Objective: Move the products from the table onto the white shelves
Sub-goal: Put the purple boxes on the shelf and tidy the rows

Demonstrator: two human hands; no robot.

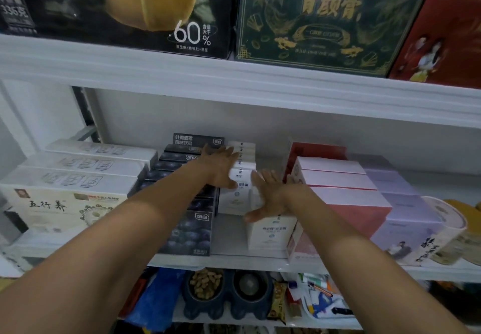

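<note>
From my remote station, both of the person's hands are on small white boxes on the middle white shelf (234, 262). The left hand (220, 168), fingers straight and loosely spread, lies against the left side of a row of white boxes (240, 174) that runs back towards the rear wall. The right hand (268, 195), fingers splayed wide, presses palm down on the top of the front white box (269, 232), which stands apart from that row, nearer the shelf edge. Dark blueberry boxes (190, 232) stand just left of the white ones, with long pale boxes (78, 163) farther left. Pink boxes (338, 177) touch the front white box on the right, followed by lilac boxes (406, 203) and a round canister (442, 232). On the shelf above stand a black box (78, 8), a green box (312, 15) and a red box (442, 34). A bowl of peanuts (205, 284) sits on the shelf below.
</note>
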